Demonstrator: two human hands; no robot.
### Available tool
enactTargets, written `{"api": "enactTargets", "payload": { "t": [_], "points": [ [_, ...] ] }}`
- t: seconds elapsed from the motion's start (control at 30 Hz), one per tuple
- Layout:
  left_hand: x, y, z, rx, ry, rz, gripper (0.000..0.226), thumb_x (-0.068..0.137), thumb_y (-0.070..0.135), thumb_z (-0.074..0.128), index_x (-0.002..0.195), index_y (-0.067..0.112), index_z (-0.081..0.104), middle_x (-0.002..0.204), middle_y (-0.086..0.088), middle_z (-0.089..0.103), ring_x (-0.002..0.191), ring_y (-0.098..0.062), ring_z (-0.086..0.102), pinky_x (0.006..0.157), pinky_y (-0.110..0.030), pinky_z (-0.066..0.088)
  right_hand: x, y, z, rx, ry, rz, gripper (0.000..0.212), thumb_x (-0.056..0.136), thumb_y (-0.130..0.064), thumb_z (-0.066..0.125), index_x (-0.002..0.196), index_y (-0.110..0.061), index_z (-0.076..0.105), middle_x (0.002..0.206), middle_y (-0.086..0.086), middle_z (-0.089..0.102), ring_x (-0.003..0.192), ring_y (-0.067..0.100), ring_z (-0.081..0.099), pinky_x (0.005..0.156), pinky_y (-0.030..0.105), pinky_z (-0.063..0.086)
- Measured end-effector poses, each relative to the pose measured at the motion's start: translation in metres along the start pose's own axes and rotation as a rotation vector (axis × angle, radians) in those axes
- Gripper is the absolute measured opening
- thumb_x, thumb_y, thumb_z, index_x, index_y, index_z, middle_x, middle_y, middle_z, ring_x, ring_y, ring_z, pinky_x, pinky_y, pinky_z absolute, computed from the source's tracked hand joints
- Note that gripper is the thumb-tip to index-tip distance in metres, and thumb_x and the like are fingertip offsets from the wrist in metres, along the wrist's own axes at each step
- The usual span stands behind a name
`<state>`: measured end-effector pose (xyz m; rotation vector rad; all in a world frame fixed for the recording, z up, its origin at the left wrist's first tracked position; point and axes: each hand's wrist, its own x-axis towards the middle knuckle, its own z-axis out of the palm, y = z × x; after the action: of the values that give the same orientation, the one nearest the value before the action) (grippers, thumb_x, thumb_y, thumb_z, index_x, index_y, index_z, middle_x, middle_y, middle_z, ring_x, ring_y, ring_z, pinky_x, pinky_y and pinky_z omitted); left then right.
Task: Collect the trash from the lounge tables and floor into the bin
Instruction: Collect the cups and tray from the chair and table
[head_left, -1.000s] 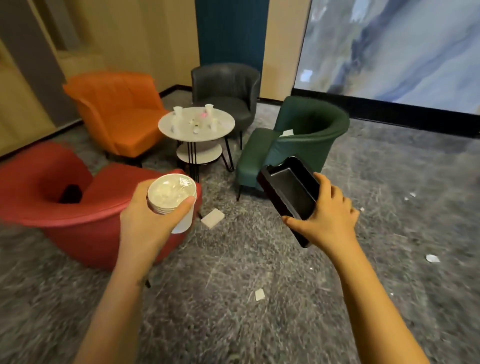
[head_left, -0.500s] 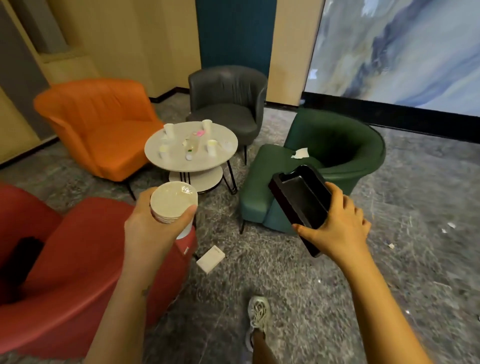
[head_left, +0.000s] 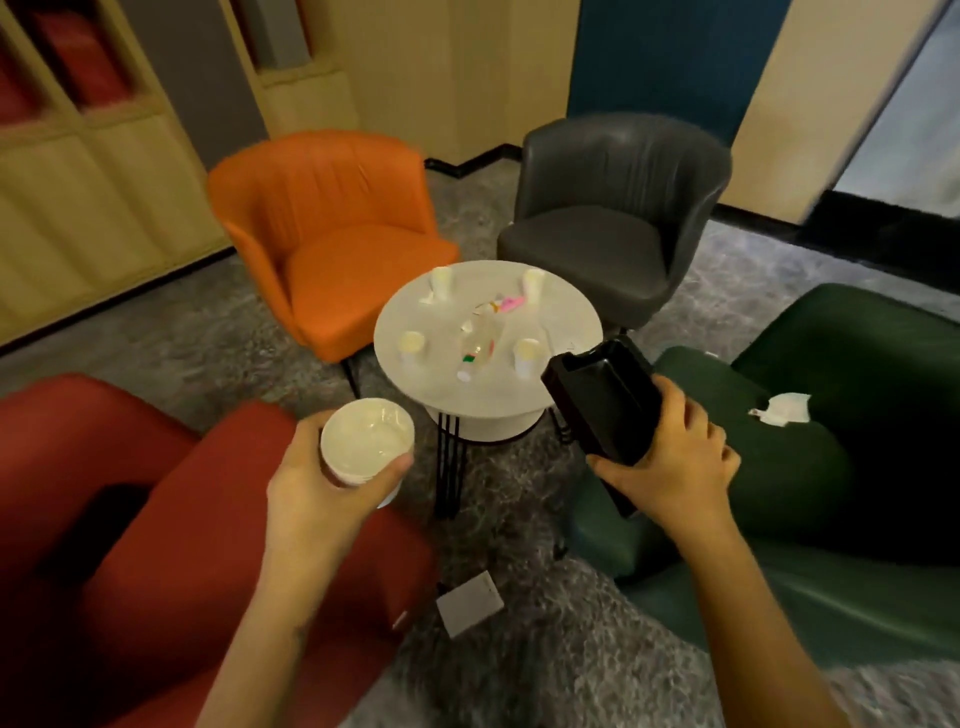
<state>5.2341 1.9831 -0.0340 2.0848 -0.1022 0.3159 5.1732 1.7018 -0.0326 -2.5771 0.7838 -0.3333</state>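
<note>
My left hand (head_left: 324, 491) grips a stack of white paper cups (head_left: 366, 447), mouth up, in front of a round white table (head_left: 566, 327). My right hand (head_left: 675, 462) holds a black rectangular bin (head_left: 602, 397) by its side, tilted, just right of the table. On the table stand several paper cups (head_left: 527, 356), a clear plastic bottle (head_left: 480, 343) lying on its side, and pink and white wrappers (head_left: 506, 303). A crumpled white tissue (head_left: 784, 409) lies on the green armchair. A flat white card (head_left: 470, 603) lies on the carpet between the chairs.
Four armchairs ring the table: orange (head_left: 332, 249) at the back left, grey (head_left: 613, 223) at the back right, green (head_left: 831, 467) on the right, red (head_left: 130, 519) on the left. A narrow strip of grey carpet (head_left: 519, 649) runs between the red and green chairs.
I have walked closer, so the table and chairs now fill the view. Both hands keep their hold on the cups and the bin. The white card now lies below my hands.
</note>
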Motion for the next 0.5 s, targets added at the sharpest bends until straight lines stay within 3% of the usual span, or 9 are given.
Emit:
{"api": "enactTargets", "payload": {
  "t": [0.1,0.23,0.37,0.5],
  "points": [
    [0.038,-0.003,0.023,0.009,0.023,-0.019,0.057,0.058,0.041,0.083,0.104,0.034,0.050,0.093,0.023,0.053,0.088,-0.003,0.050,0.062,-0.008,0.036,0.044,-0.010,0.022,0.005,-0.070,-0.046,0.099,0.061,-0.052,0.075,0.140,-0.026,0.021,0.139,0.013,0.036,0.125,0.040,0.034,0.100,0.054,0.026],
    [0.098,0.009,0.061,-0.055,-0.001,0.031,0.058,0.059,0.044,0.082,0.107,0.032,0.052,0.095,0.023,0.054,0.083,0.007,0.049,0.060,-0.001,0.037,0.103,-0.007,0.026,-0.023,-0.021,-0.031,0.101,0.060,-0.052,0.076,0.141,-0.026,0.022,0.139,0.015,0.036,0.126,0.041,0.033,0.101,0.054,0.025],
    [0.155,0.015,0.113,-0.065,-0.065,0.048,0.064,0.060,0.039,0.083,0.115,0.023,0.054,0.102,0.012,0.056,0.092,-0.011,0.053,0.065,-0.012,0.037,0.172,0.001,0.027,-0.019,0.084,0.046,0.101,0.058,-0.048,0.078,0.140,-0.024,0.024,0.138,0.018,0.036,0.126,0.043,0.032,0.101,0.056,0.023],
    [0.190,0.004,0.168,-0.087,-0.147,-0.012,0.068,0.055,0.042,0.083,0.112,0.032,0.048,0.105,0.014,0.053,0.098,-0.013,0.052,0.073,-0.023,0.043,0.234,0.012,0.053,-0.041,0.068,0.093,0.099,0.060,-0.046,0.078,0.140,-0.021,0.026,0.141,0.018,0.035,0.127,0.043,0.031,0.101,0.058,0.022]
  ]
}}
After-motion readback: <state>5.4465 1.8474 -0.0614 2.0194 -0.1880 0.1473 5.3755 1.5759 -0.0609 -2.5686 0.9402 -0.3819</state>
